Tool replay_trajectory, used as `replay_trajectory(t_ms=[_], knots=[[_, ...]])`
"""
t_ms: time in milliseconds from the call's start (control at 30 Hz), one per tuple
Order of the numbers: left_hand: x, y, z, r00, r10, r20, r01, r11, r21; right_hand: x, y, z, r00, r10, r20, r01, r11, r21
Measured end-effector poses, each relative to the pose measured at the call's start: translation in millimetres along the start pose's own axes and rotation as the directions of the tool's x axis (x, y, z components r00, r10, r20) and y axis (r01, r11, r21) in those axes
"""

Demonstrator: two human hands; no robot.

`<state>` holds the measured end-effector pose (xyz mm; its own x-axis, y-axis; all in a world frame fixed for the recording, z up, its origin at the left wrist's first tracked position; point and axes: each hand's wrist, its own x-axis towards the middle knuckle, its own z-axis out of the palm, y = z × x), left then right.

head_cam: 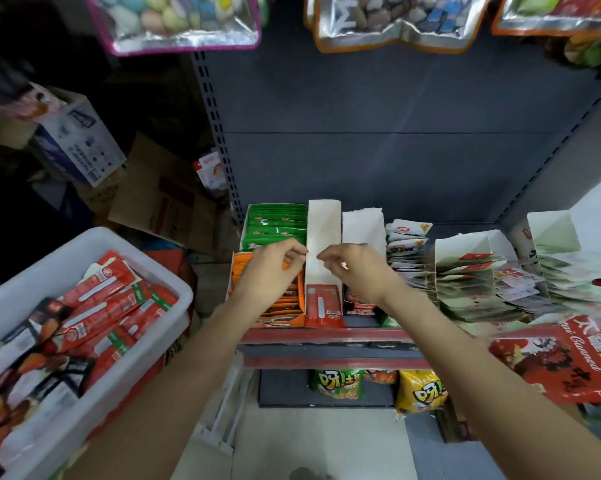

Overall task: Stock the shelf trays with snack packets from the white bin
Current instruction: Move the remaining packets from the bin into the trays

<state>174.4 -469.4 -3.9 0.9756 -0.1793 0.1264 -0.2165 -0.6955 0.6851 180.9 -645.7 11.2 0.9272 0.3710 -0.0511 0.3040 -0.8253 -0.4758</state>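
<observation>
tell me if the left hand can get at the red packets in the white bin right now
Probably yes: the left hand appears to hold nothing, the white bin is open-topped on that side, and the red packets lie uncovered.

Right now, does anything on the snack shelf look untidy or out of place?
Yes. The loose white and red packets on the right of the shelf lie fanned and slumped, not upright, while the green packets in the left cardboard tray stand in neat rows.

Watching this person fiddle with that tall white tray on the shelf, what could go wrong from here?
The narrow white tray stands nearly empty, with one red packet at its front; both hands, left hand and right hand, pinch its side walls, so the thin card might bend or tip. The orange packets beside it sit close under the left wrist and could get knocked. The white bin looks heaped; packets may slide out.
</observation>
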Motion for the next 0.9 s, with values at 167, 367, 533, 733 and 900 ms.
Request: replay_trajectory(t_ms=[167, 367, 533, 733, 900], knots=[[-39, -49, -63, 0.986, -0.087, -0.141, 0.094, 0.994, 0.047, 21, -85, 38, 0.986, -0.163, -0.016, 0.164, 0.986, 0.03], [-85, -143, -146, 0.953, -0.275, -0.126, 0.297, 0.929, 0.219, 56, -191, 104, 0.978, -0.208, -0.002, 0.207, 0.975, 0.084], [-112, -238, -197, 0.928, -0.37, -0.042, 0.353, 0.838, 0.415, 88, -248, 170, 0.98, -0.141, 0.137, 0.135, 0.989, 0.052], [-116, -281, -218, 0.931, -0.343, 0.127, 0.265, 0.873, 0.41, 106, -270, 216, 0.968, 0.126, 0.215, -0.102, 0.988, -0.118], [-106, -281, -214, 0.941, -0.337, 0.031, 0.28, 0.827, 0.487, 109, -284, 224, 0.968, 0.25, 0.028, -0.248, 0.967, -0.062]])
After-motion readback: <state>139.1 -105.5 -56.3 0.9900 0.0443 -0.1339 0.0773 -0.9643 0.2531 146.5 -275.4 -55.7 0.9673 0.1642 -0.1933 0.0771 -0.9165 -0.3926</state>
